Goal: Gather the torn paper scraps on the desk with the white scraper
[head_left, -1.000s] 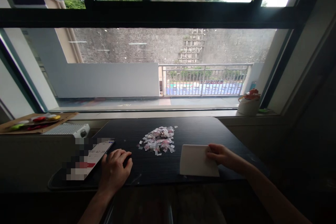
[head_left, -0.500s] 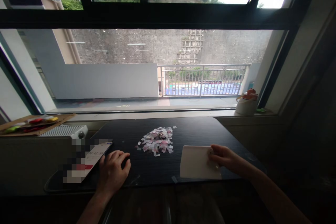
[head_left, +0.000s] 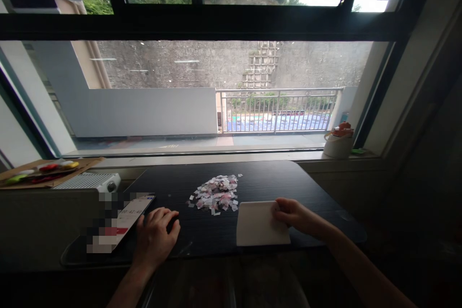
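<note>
1. Head view: right fingers (head_left: pixel 283 205) pinch a white card (head_left: pixel 257 227); paper scraps (head_left: pixel 218 193) lie left of them.
2. Left fingers (head_left: pixel 163 212), loosely parted, near phone (head_left: pixel 129 216).
3. Beyond right fingers: bucket (head_left: pixel 337 148) topped with orange, contents unclear.

Legible on the screen of a phone (head_left: pixel 134 216): a row of dark digits (head_left: pixel 132 211), apparently 00:42:40. Masked by pixelation along the screen's left; too small to make out in the blue patch (head_left: pixel 149 198) at its top. Unreadable among pale marks (head_left: pixel 170 146) on the walkway outside (head_left: pixel 197 143).
</note>
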`<action>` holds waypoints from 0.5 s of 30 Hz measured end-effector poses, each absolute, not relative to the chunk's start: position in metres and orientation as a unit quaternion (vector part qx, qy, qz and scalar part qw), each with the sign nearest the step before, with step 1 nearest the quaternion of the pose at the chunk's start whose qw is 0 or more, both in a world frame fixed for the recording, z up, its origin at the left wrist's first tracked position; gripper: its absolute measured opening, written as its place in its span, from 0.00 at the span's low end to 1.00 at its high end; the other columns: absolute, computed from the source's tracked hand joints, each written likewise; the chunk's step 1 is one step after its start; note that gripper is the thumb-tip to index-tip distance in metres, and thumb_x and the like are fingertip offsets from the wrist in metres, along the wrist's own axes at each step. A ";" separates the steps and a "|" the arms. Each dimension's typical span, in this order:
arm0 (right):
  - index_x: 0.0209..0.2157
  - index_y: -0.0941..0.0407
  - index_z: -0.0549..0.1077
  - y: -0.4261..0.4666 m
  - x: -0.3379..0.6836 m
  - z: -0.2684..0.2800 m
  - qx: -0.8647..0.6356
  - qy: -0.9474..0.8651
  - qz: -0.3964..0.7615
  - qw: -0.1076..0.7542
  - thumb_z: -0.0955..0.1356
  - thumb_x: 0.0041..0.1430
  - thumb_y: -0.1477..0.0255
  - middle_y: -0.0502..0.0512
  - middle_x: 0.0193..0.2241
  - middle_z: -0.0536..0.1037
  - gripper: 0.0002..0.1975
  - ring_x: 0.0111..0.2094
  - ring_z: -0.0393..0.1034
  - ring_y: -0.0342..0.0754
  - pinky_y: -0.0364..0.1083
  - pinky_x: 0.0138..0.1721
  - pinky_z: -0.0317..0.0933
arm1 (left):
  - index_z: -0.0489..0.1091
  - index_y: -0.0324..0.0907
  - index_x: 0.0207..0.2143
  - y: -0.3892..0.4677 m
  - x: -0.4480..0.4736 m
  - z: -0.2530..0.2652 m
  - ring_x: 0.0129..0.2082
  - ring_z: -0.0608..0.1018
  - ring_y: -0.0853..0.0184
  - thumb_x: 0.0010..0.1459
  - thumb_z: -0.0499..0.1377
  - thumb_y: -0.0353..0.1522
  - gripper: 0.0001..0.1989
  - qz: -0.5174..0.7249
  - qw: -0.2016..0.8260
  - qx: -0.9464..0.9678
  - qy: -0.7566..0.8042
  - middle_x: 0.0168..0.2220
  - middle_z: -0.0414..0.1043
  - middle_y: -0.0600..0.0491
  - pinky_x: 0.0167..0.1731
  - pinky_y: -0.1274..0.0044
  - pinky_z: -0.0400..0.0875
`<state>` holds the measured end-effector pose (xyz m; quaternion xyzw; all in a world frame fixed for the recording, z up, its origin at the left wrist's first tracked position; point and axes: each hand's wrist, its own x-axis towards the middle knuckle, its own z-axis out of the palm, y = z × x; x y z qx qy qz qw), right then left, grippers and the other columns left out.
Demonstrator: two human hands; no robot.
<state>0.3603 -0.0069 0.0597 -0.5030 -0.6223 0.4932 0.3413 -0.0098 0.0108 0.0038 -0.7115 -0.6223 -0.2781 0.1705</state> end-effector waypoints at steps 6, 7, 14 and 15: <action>0.26 0.57 0.65 -0.015 0.369 0.061 -0.488 -0.635 0.506 0.318 0.70 0.46 0.62 0.45 0.22 0.67 0.14 0.24 0.61 0.40 0.40 0.24 0.55 | 0.73 0.45 0.34 0.010 -0.009 0.007 0.45 0.72 0.56 0.52 0.50 0.36 0.14 -0.278 0.160 -0.710 -0.627 0.39 0.75 0.48 0.48 0.59 0.56; 0.25 0.57 0.65 -0.017 0.372 0.061 -0.487 -0.642 0.503 0.312 0.70 0.47 0.63 0.45 0.22 0.67 0.14 0.24 0.61 0.40 0.40 0.24 0.54 | 0.74 0.45 0.34 0.009 -0.009 0.007 0.45 0.72 0.56 0.52 0.50 0.36 0.14 -0.277 0.160 -0.710 -0.627 0.39 0.75 0.48 0.48 0.59 0.56; 0.28 0.56 0.67 -0.011 0.378 0.058 -0.520 -0.653 0.346 0.428 0.68 0.50 0.62 0.48 0.23 0.71 0.12 0.27 0.67 0.45 0.43 0.27 0.60 | 0.73 0.45 0.34 0.010 -0.008 0.004 0.45 0.72 0.57 0.53 0.50 0.35 0.13 -0.286 0.169 -0.709 -0.622 0.38 0.75 0.49 0.49 0.60 0.56; 0.29 0.56 0.67 -0.007 0.373 0.056 -0.524 -0.649 0.328 0.444 0.67 0.51 0.62 0.49 0.24 0.72 0.11 0.28 0.69 0.46 0.44 0.27 0.61 | 0.73 0.45 0.34 0.010 -0.008 0.003 0.45 0.72 0.57 0.53 0.51 0.35 0.12 -0.288 0.169 -0.708 -0.622 0.38 0.75 0.49 0.49 0.60 0.56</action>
